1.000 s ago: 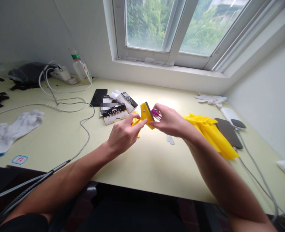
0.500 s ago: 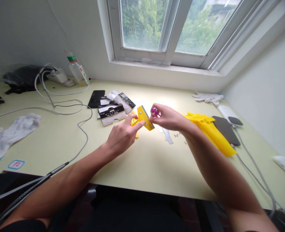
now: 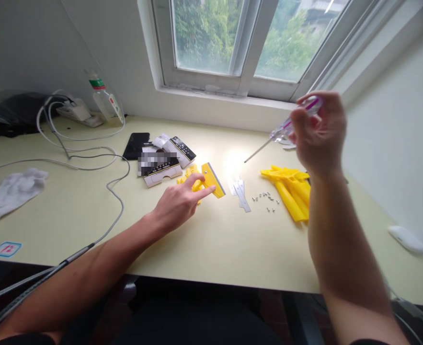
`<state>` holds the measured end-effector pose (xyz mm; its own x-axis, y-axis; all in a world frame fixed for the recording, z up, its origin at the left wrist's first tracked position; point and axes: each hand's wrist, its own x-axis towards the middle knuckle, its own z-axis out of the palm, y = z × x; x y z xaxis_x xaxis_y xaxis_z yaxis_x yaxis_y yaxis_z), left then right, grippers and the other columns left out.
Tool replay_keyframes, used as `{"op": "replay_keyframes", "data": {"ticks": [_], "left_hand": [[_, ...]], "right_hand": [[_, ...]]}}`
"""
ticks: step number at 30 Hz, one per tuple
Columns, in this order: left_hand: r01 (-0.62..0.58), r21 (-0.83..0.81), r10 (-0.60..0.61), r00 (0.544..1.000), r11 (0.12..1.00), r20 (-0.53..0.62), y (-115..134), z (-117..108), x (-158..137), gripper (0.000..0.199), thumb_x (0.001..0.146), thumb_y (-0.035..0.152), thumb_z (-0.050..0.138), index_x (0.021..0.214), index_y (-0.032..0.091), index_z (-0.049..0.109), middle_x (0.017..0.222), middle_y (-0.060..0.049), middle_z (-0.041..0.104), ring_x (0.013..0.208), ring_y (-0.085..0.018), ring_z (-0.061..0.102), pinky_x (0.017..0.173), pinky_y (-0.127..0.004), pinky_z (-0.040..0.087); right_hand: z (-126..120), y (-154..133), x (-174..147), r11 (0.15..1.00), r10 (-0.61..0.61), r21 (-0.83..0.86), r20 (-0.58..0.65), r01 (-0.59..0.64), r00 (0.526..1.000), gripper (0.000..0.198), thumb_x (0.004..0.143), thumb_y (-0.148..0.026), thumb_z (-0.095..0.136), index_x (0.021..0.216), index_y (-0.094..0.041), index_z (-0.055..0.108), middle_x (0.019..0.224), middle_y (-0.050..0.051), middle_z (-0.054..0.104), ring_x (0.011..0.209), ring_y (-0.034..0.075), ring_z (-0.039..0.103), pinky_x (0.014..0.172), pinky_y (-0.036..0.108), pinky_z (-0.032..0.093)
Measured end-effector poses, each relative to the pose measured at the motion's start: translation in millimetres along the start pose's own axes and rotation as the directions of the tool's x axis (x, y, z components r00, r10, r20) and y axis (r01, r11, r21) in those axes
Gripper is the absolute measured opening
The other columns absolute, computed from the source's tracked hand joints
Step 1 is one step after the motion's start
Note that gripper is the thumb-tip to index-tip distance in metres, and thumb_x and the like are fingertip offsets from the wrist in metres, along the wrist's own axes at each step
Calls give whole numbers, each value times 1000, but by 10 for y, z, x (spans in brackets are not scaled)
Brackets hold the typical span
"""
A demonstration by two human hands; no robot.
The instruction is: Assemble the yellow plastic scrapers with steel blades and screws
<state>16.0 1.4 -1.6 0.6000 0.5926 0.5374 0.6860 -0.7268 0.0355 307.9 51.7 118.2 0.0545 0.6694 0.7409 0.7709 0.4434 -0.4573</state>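
My left hand (image 3: 175, 203) pinches a yellow scraper head (image 3: 213, 181) between thumb and fingers, low over the table. A metal blade edge runs along its right side, and a screw head shows near its top. Raised at the right, my right hand (image 3: 322, 132) is wrapped round the clear and purple handle of a screwdriver (image 3: 281, 130). Its shaft points down and left, apart from the scraper head. More yellow parts (image 3: 194, 170) lie behind my left hand, partly hidden. Flat metal blades (image 3: 243, 199) and several small screws (image 3: 267, 196) lie to the right of the scraper head.
Yellow tubular handles (image 3: 286, 194) lie at the right, partly behind my forearm. Printed cards (image 3: 163, 175) and a black phone (image 3: 136, 145) sit at the back left. Cables, a plastic bottle (image 3: 107, 103) and a glove (image 3: 15, 194) occupy the left; a white mouse (image 3: 407, 238) is far right.
My right hand has moved up and right with the screwdriver, away from the scraper head. My left hand keeps hold of the scraper head. The view has shifted slightly.
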Motion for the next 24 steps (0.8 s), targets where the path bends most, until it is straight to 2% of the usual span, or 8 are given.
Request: {"op": "replay_keyframes", "data": {"ticks": [4, 6, 8, 10, 13, 15, 19, 24], "left_hand": [[4, -8, -4, 1000, 1000, 12, -18, 11, 4, 42, 89, 7, 48, 121, 27, 67, 120, -10, 58, 73, -14, 64, 50, -24, 51], [5, -10, -5, 1000, 1000, 8, -30, 11, 6, 42, 89, 7, 48, 121, 26, 67, 120, -11, 58, 73, -14, 64, 51, -24, 52], [4, -17, -4, 1000, 1000, -5, -40, 9, 5, 42, 89, 7, 48, 121, 26, 67, 119, -10, 58, 73, -14, 64, 52, -24, 53], [3, -33, -4, 1000, 999, -16, -47, 9, 4, 41, 90, 8, 47, 121, 26, 66, 118, -9, 59, 72, -13, 64, 53, -23, 53], [4, -57, -5, 1000, 998, -14, -53, 10, 1, 39, 92, 10, 46, 122, 26, 66, 118, -9, 59, 72, -12, 64, 53, -23, 54], [8, -66, -9, 1000, 998, -12, -52, 12, 0, 39, 92, 11, 46, 122, 26, 66, 118, -9, 59, 73, -12, 65, 54, -23, 54], [20, -114, -21, 1000, 993, -7, -46, 25, 2, 38, 93, 10, 46, 121, 26, 67, 117, -8, 59, 70, -11, 65, 55, -24, 55], [63, -208, -67, 998, 976, -9, -59, 54, 7, 35, 93, 11, 48, 117, 26, 69, 117, -7, 59, 68, -9, 64, 58, -24, 56]], "right_hand": [[279, 310, -45, 994, 36, -112, 217, -12, 975, 31, 89, -43, 57, 108, -19, 57, 102, 10, 63, 84, 18, 60, 75, 32, 47], [366, 425, -79, 971, 114, -238, 384, -21, 916, 30, 85, -37, 60, 107, -18, 57, 96, 9, 64, 82, 18, 59, 74, 31, 45], [402, 496, -125, 924, 265, -379, 543, -50, 797, 36, 82, -36, 61, 112, -17, 56, 93, 10, 65, 80, 19, 58, 71, 31, 42], [411, 534, -171, 877, 404, -474, 633, -82, 660, 39, 79, -37, 64, 112, -16, 56, 88, 10, 66, 73, 18, 58, 65, 31, 39], [415, 550, -205, 848, 511, -519, 742, -110, 434, 26, 75, -38, 70, 90, -18, 63, 71, 7, 65, 60, 16, 59, 59, 32, 37], [403, 524, -189, 829, 548, -555, 776, -74, 312, 22, 74, -40, 71, 72, -19, 63, 62, 6, 64, 57, 18, 60, 57, 34, 38], [313, 351, -123, 831, 539, -556, 811, 14, 227, 21, 71, -40, 71, 69, -19, 68, 68, 6, 67, 61, 19, 63, 58, 33, 43], [270, 141, -214, 860, 503, -510, 855, 26, 125, 9, 71, -27, 68, 67, -18, 69, 64, 4, 67, 56, 16, 62, 57, 32, 45]]}}
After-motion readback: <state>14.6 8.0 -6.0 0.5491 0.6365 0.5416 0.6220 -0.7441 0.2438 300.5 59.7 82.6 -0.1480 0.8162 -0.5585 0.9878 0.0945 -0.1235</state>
